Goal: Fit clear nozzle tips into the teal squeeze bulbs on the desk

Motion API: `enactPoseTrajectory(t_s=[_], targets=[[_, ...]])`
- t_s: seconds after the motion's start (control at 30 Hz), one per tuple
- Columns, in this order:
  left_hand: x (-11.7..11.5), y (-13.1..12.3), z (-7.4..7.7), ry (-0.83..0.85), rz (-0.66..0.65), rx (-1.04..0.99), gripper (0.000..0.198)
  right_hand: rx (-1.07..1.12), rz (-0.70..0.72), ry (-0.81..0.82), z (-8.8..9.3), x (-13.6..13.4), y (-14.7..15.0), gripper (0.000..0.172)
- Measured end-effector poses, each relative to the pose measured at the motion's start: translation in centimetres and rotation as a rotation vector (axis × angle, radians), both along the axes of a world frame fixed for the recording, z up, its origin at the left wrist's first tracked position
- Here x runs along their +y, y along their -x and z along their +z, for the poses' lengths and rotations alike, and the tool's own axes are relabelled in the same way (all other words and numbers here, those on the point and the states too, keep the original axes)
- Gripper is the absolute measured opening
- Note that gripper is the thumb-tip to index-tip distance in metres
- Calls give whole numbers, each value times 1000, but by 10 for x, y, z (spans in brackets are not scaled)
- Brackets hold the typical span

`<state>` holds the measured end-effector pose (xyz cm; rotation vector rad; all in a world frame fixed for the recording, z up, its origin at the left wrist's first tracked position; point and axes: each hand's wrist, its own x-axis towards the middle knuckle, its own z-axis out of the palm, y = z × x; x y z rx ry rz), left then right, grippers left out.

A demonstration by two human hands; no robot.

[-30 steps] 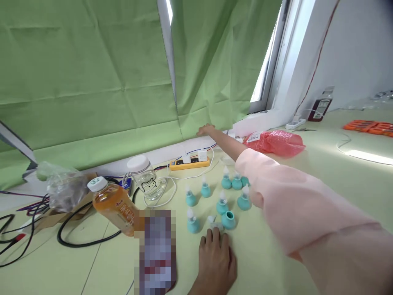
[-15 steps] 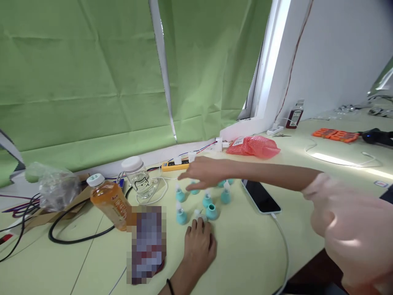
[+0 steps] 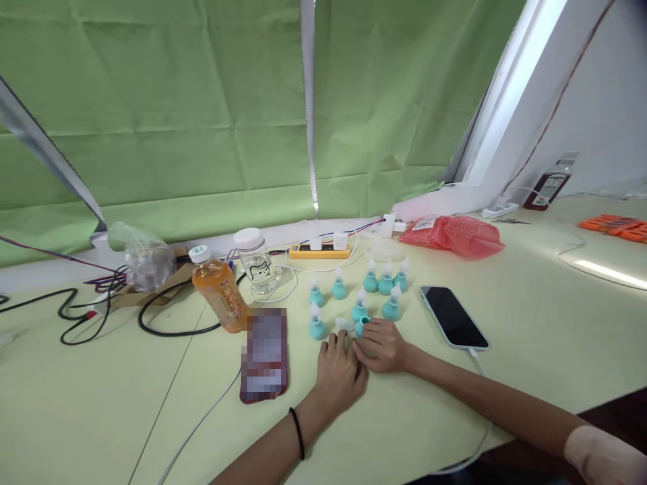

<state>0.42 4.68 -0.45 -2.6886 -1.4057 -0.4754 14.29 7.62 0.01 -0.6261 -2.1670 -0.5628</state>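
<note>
My right hand (image 3: 383, 346) has its fingers curled against a small teal squeeze bottle (image 3: 359, 329) with an open dark mouth; its thumb side meets my left hand. Palm down on the table, my left hand (image 3: 340, 372) has its fingers apart, the tips just short of a clear white nozzle cap (image 3: 344, 325). What lies under its palm is hidden. Several teal bottles with pointed translucent caps stand upright beyond, among them one left of the cap (image 3: 316, 327), one behind the open bottle (image 3: 359, 308) and one to the right (image 3: 391, 306).
A phone on a white cable (image 3: 453, 318) lies right, a red-edged phone (image 3: 264, 357) left. Behind stand an orange drink bottle (image 3: 221, 293), a clear mug (image 3: 257, 264), a yellow power strip (image 3: 319, 252) and a red bubble-wrap bag (image 3: 452, 236). Black cables (image 3: 166, 331) cross the left side.
My right hand has come back from over the far bottles to the open bottle beside my left hand. The view has swung left; my left hand stays near the nozzle cap.
</note>
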Motion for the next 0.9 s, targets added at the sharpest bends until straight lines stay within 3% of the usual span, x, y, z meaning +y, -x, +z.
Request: enactPoseTrajectory(t_s=[0.17, 0.3, 0.4, 0.57, 0.7, 0.77, 0.9], targets=[[1, 1, -5, -14, 2, 0, 39, 92, -74, 97, 0, 4, -5, 12], [1, 1, -6, -4, 1, -22, 38, 231, -52, 144, 6, 6, -13, 5], [0, 1, -3, -2, -11, -42, 34, 354, -90, 189, 12, 11, -20, 12], [-2, 1, 5, -5, -59, -68, 23, 419, -282, 386, 15, 24, -19, 46], [-2, 0, 9, -36, -91, -165, 20, 383, -304, 538, 14, 32, -14, 27], [-2, 0, 11, -13, -95, -269, 18, 453, -243, 446, 22, 29, -15, 22], [-2, 8, 20, 171, -65, -494, 13, 535, -20, 90, 43, 6, -18, 32]])
